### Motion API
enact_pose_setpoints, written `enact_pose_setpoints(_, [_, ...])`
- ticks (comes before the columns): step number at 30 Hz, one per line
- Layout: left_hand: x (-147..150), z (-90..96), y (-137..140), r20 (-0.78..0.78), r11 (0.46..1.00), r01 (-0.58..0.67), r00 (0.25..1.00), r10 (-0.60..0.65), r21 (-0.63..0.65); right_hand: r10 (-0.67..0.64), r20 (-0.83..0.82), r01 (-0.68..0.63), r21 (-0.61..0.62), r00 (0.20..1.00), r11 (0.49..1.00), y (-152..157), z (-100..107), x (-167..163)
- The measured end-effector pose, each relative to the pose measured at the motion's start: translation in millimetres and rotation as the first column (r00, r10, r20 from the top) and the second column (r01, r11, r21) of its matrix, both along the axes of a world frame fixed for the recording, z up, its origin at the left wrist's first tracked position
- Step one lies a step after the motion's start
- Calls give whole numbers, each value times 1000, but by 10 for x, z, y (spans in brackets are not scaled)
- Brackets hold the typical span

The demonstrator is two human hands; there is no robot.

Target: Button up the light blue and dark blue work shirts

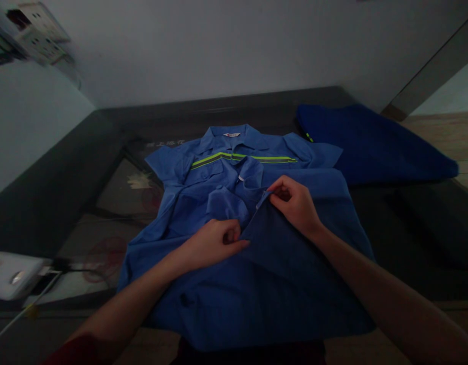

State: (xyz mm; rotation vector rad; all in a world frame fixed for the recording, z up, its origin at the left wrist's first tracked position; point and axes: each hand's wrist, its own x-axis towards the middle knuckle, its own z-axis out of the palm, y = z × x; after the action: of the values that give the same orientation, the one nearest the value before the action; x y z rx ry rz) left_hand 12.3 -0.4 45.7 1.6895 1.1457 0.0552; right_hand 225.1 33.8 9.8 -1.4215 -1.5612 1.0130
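A blue short-sleeved work shirt (pixel 203 248) lies spread out on the dark tabletop, its collar pointing away from me and a yellow-green stripe across the chest. My right hand (pixel 295 203) pinches the front edge of the shirt between thumb and fingers, lifting it a little. My left hand (pixel 221 243) is closed on the same edge, lower down and to the left; its grip is partly hidden. Between the two hands the edge runs at a slant, with bunched cloth beside it.
A darker blue folded garment (pixel 371 144) lies at the right back of the dark table (pixel 116 124). A white device (pixel 15 274) with cables sits at the left edge. Wall sockets (pixel 42 38) are at the upper left, and a wall stands behind the table.
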Motion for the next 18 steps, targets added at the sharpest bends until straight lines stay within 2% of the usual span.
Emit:
enact_pose_setpoints(2, [-19,21,5,34,997,69,997,-67,-42,-6,14,6,5,1000,1000,8,-15,3])
enact_pose_setpoints(4, [-19,26,3,65,995,73,996,-69,-65,-16,18,16,9,1000,1000,26,-36,15])
enact_pose_setpoints(9, [36,-36,37,160,987,-63,983,87,-146,-88,11,87,26,996,996,131,-127,119])
enact_pose_setpoints(12, [80,-99,57,232,965,-151,952,200,-213,4,-13,-4,-15,1000,1000,191,-145,192])
enact_pose_setpoints(14, [110,-141,45,283,952,-204,922,265,-228,84,13,-84,-22,996,996,199,-85,215])
enact_pose_setpoints(18, [134,-195,-17,336,938,-237,888,315,-254,88,120,-100,100,989,990,109,217,186])
